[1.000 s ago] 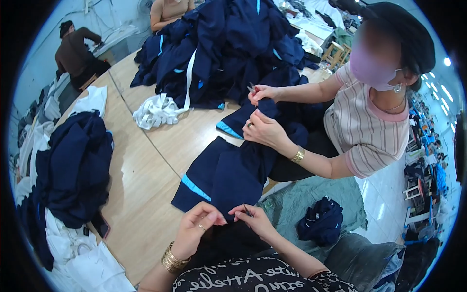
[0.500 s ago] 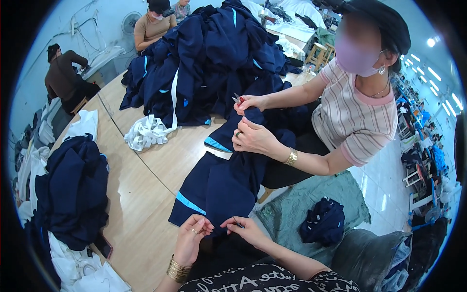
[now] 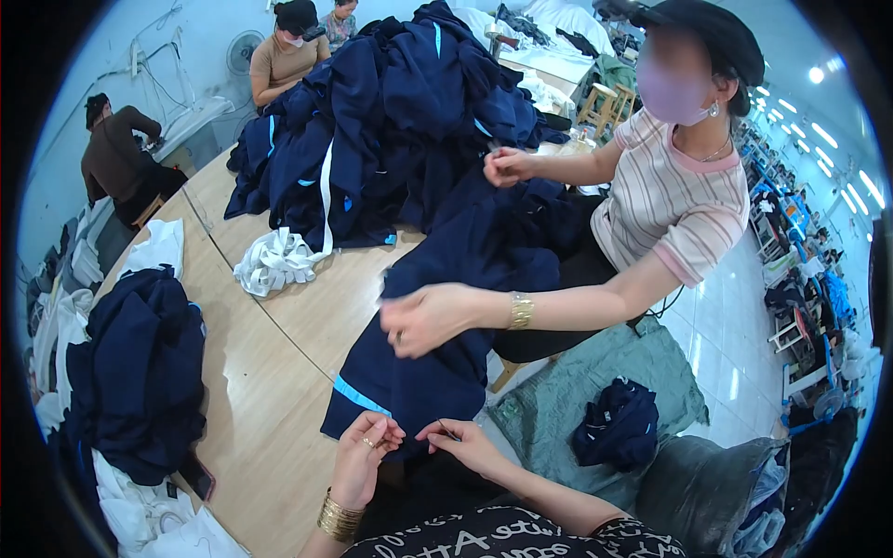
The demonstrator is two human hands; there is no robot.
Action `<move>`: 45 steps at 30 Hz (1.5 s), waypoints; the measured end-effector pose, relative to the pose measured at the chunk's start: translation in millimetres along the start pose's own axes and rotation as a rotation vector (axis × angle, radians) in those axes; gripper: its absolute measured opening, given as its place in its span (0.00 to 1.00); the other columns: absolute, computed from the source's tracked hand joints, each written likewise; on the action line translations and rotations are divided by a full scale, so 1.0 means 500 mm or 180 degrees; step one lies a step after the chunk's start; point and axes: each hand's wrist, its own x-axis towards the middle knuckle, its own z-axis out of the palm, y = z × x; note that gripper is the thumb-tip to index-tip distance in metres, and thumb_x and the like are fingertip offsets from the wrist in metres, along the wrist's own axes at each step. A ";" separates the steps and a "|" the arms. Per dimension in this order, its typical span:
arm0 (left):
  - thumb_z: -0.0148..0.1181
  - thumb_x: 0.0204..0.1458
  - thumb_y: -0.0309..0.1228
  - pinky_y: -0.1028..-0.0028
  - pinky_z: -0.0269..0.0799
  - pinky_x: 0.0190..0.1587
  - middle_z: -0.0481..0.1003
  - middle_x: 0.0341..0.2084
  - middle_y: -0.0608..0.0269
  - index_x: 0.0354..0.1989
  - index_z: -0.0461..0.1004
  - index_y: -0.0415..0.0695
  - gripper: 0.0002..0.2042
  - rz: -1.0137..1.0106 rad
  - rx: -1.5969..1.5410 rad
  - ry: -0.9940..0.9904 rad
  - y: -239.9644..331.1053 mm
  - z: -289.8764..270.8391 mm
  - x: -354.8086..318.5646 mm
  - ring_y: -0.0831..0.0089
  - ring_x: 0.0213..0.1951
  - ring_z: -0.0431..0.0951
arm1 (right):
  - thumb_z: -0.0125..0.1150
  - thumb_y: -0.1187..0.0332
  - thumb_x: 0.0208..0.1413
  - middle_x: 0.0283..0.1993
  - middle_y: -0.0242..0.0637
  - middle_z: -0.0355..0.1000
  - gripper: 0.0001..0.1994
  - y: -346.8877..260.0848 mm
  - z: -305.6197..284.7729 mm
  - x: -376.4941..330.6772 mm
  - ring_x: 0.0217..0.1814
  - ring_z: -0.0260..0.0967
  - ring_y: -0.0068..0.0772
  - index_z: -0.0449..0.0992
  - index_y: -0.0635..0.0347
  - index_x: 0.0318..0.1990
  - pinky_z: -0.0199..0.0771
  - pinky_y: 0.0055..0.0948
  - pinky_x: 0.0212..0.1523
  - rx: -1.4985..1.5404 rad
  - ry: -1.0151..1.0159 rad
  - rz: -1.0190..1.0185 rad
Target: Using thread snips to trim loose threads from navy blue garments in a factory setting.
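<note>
Your left hand's (image 3: 361, 451) fingertips nearly met, contents unclear; your right hand (image 3: 470, 448) pinched slim dark object (image 3: 448, 431). Navy garment (image 3: 419, 383) lay just beyond, partly on table (image 3: 270, 400); co-worker's hand (image 3: 433, 321), reaching across, could have tugged it against object's tip.

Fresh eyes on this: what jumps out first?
At top centre, a heap of navy garments dominates, white tape tangled at its lower left. A co-worker's hand stretches mid-picture over navy cloth with a light-blue stripe. At bottom centre, the wearer's left hand and right hand, the latter holding a small dark item, sit close together.
</note>
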 end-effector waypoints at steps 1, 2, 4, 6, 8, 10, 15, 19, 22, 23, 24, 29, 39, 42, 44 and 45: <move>0.47 0.56 0.31 0.78 0.65 0.39 0.71 0.29 0.64 0.36 0.68 0.41 0.07 0.0073 0.0005 0.0107 0.001 0.002 0.002 0.78 0.33 0.70 | 0.50 0.69 0.55 0.29 0.28 0.70 0.09 -0.001 0.001 -0.002 0.31 0.66 0.17 0.74 0.62 0.38 0.64 0.17 0.37 0.0006 -0.0007 0.0008; 0.47 0.56 0.32 0.78 0.65 0.38 0.71 0.31 0.64 0.38 0.68 0.41 0.08 0.0138 0.0007 0.0229 0.003 0.003 0.008 0.78 0.34 0.70 | 0.50 0.69 0.55 0.28 0.28 0.70 0.09 -0.002 0.002 -0.002 0.31 0.65 0.16 0.74 0.62 0.38 0.64 0.17 0.37 0.0060 -0.0044 -0.0031; 0.47 0.56 0.33 0.76 0.65 0.43 0.69 0.39 0.63 0.48 0.65 0.42 0.13 0.0433 -0.0049 0.0587 0.007 -0.009 0.033 0.77 0.40 0.69 | 0.51 0.69 0.55 0.27 0.27 0.69 0.09 -0.006 0.002 -0.001 0.30 0.64 0.14 0.74 0.62 0.38 0.64 0.16 0.35 0.0136 -0.0158 -0.0093; 0.47 0.56 0.34 0.73 0.63 0.49 0.68 0.44 0.61 0.53 0.62 0.42 0.17 0.0518 -0.0256 0.0803 -0.002 -0.046 0.062 0.75 0.46 0.67 | 0.52 0.68 0.55 0.26 0.27 0.68 0.08 -0.014 0.001 -0.002 0.30 0.63 0.13 0.74 0.61 0.38 0.63 0.15 0.34 -0.0035 -0.0222 -0.0186; 0.47 0.56 0.34 0.71 0.62 0.53 0.67 0.46 0.59 0.54 0.60 0.42 0.18 0.0511 -0.0461 0.0785 -0.007 -0.073 0.082 0.72 0.48 0.66 | 0.51 0.70 0.55 0.27 0.27 0.68 0.08 -0.030 -0.004 -0.011 0.31 0.64 0.15 0.74 0.62 0.37 0.63 0.16 0.35 -0.0089 -0.0195 -0.0334; 0.47 0.56 0.31 0.71 0.61 0.54 0.67 0.47 0.56 0.54 0.59 0.40 0.18 0.0439 -0.0584 0.0787 -0.003 -0.074 0.090 0.70 0.49 0.67 | 0.51 0.73 0.55 0.28 0.27 0.69 0.07 -0.054 -0.009 -0.029 0.33 0.64 0.15 0.74 0.63 0.38 0.62 0.16 0.37 -0.0155 -0.0050 -0.0281; 0.47 0.56 0.30 0.70 0.60 0.56 0.66 0.47 0.52 0.51 0.61 0.37 0.16 0.0173 -0.0868 0.0607 -0.025 -0.093 0.134 0.67 0.51 0.66 | 0.51 0.75 0.54 0.27 0.27 0.68 0.07 -0.052 -0.011 -0.034 0.32 0.63 0.15 0.74 0.63 0.38 0.60 0.15 0.36 -0.0152 -0.0172 0.0047; 0.49 0.55 0.33 0.71 0.61 0.54 0.69 0.45 0.58 0.46 0.65 0.39 0.13 -0.0133 -0.1036 0.0723 -0.029 -0.075 0.187 0.70 0.49 0.67 | 0.51 0.75 0.53 0.28 0.28 0.68 0.07 -0.054 -0.006 -0.039 0.31 0.63 0.15 0.74 0.63 0.39 0.60 0.15 0.34 -0.0269 -0.0342 -0.0017; 0.51 0.55 0.35 0.75 0.64 0.49 0.70 0.44 0.65 0.45 0.66 0.41 0.13 0.0000 -0.1006 0.0426 -0.036 -0.053 0.215 0.75 0.47 0.69 | 0.52 0.76 0.52 0.29 0.29 0.68 0.07 -0.070 -0.004 -0.043 0.31 0.63 0.16 0.74 0.62 0.39 0.62 0.15 0.34 -0.0359 -0.0441 -0.0130; 0.51 0.55 0.35 0.75 0.64 0.49 0.70 0.44 0.65 0.45 0.66 0.41 0.13 -0.0022 -0.1007 0.0401 -0.027 -0.026 0.214 0.75 0.47 0.69 | 0.52 0.77 0.52 0.28 0.29 0.68 0.07 -0.078 -0.008 -0.043 0.30 0.63 0.16 0.74 0.62 0.38 0.62 0.15 0.33 -0.0329 -0.0432 -0.0169; 0.51 0.55 0.35 0.76 0.65 0.44 0.70 0.40 0.67 0.42 0.66 0.42 0.12 0.0288 -0.0958 0.0317 0.000 0.011 0.204 0.78 0.42 0.69 | 0.52 0.77 0.52 0.28 0.29 0.68 0.07 -0.094 -0.018 -0.043 0.30 0.63 0.16 0.74 0.62 0.38 0.62 0.15 0.33 -0.0334 -0.0403 -0.0167; 0.55 0.52 0.30 0.81 0.62 0.27 0.70 0.20 0.68 0.40 0.68 0.37 0.11 0.0811 0.1742 -0.1193 0.080 0.099 0.121 0.87 0.25 0.65 | 0.54 0.76 0.48 0.35 0.37 0.69 0.08 -0.230 -0.086 -0.051 0.30 0.64 0.20 0.75 0.65 0.36 0.60 0.16 0.30 -0.0620 0.0646 -0.1738; 0.63 0.42 0.23 0.83 0.68 0.37 0.77 0.29 0.62 0.38 0.74 0.36 0.13 0.0226 0.1751 -0.1786 0.151 0.087 0.030 0.80 0.33 0.75 | 0.60 0.74 0.46 0.27 0.30 0.66 0.05 -0.256 -0.120 -0.017 0.27 0.59 0.18 0.73 0.67 0.28 0.57 0.18 0.30 -0.0321 -0.1083 -0.0777; 0.63 0.42 0.23 0.82 0.68 0.38 0.76 0.31 0.60 0.38 0.73 0.35 0.13 0.0059 0.1577 -0.1737 0.148 0.080 0.024 0.79 0.34 0.75 | 0.59 0.76 0.46 0.26 0.30 0.65 0.04 -0.252 -0.113 -0.028 0.27 0.59 0.18 0.71 0.67 0.27 0.56 0.18 0.29 -0.0109 -0.0878 -0.0619; 0.63 0.42 0.23 0.82 0.68 0.39 0.76 0.32 0.60 0.38 0.73 0.35 0.13 -0.0009 0.1504 -0.1752 0.143 0.075 0.021 0.79 0.34 0.74 | 0.59 0.76 0.47 0.26 0.30 0.64 0.04 -0.253 -0.109 -0.033 0.27 0.58 0.18 0.70 0.67 0.26 0.56 0.17 0.30 -0.0097 -0.0821 -0.0659; 0.63 0.42 0.22 0.82 0.68 0.39 0.76 0.33 0.61 0.39 0.73 0.35 0.14 -0.0055 0.1433 -0.1763 0.141 0.074 0.021 0.79 0.35 0.74 | 0.58 0.76 0.47 0.26 0.31 0.64 0.04 -0.254 -0.109 -0.035 0.28 0.58 0.18 0.70 0.67 0.26 0.56 0.18 0.30 -0.0112 -0.0786 -0.0759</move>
